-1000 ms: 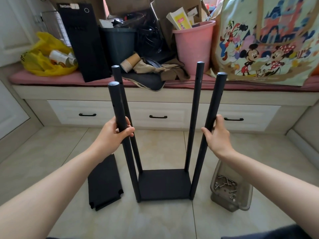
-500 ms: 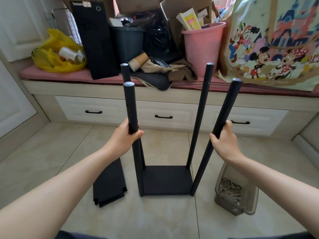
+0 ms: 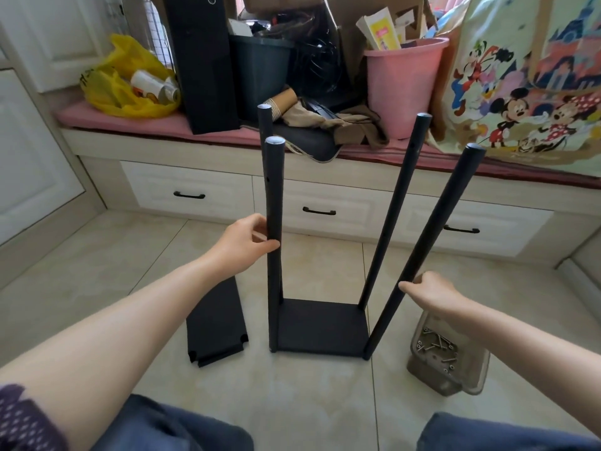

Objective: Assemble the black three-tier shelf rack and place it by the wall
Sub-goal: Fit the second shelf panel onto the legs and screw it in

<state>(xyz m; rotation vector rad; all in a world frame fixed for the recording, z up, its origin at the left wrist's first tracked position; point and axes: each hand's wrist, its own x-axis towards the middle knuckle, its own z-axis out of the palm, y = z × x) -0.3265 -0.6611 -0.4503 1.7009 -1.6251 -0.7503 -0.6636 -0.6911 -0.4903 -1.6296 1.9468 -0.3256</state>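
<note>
The partly built black rack stands on the tiled floor: a black bottom shelf board (image 3: 320, 327) with several black posts rising from its corners. My left hand (image 3: 245, 242) grips the near left post (image 3: 274, 196) about halfway up. My right hand (image 3: 431, 292) holds the near right post (image 3: 432, 229), which leans to the right. The far right post (image 3: 400, 206) also tilts right; the far left post (image 3: 266, 123) stands behind the near one. A loose black shelf board (image 3: 216, 323) lies flat on the floor left of the rack.
A clear plastic tub of screws (image 3: 445, 359) sits on the floor at the right. Behind runs a window bench with drawers (image 3: 318, 211), piled with a pink bucket (image 3: 401, 86), a black bin (image 3: 260, 73), a tall black panel (image 3: 201, 60), a yellow bag (image 3: 125, 83) and a cartoon-print bag (image 3: 533, 76).
My right hand has slid lower on the near right post, which now leans further right. My left hand stays on the near left post. The view has tilted down, showing my knees.
</note>
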